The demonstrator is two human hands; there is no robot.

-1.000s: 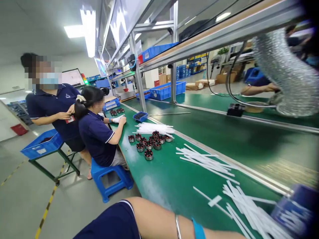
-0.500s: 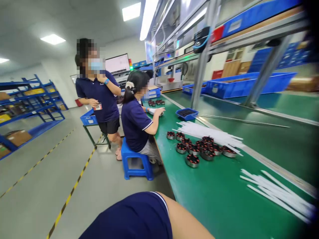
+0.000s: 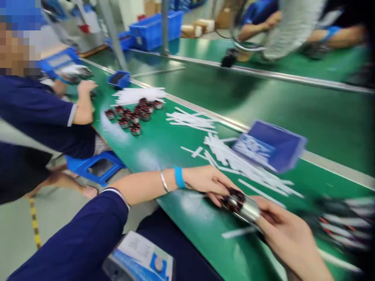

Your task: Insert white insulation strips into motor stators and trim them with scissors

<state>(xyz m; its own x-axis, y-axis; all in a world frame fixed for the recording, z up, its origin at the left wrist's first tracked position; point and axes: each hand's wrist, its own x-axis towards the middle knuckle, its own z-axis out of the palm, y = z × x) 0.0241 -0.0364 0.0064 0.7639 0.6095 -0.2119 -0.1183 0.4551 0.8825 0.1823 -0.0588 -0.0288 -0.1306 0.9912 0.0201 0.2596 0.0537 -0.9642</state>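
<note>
Hands now in view at near edge of table (image 3: 164,148); right hand (image 3: 288,236) clasps stator (image 3: 242,205); left hand (image 3: 208,182) pinches its wound end; white strips (image 3: 234,160) just beyond.

1. The motor stator (image 3: 241,205) is a short, silvery metal cylinder. Its open end shows dark coils with red windings, slightly blurred.
2. It sits lower centre-right of the frame, tipped on its side, with the coil end pointing left.
3. The left hand (image 3: 208,181) pinches the coil end, and the right hand (image 3: 287,234) wraps the metal body.
</note>
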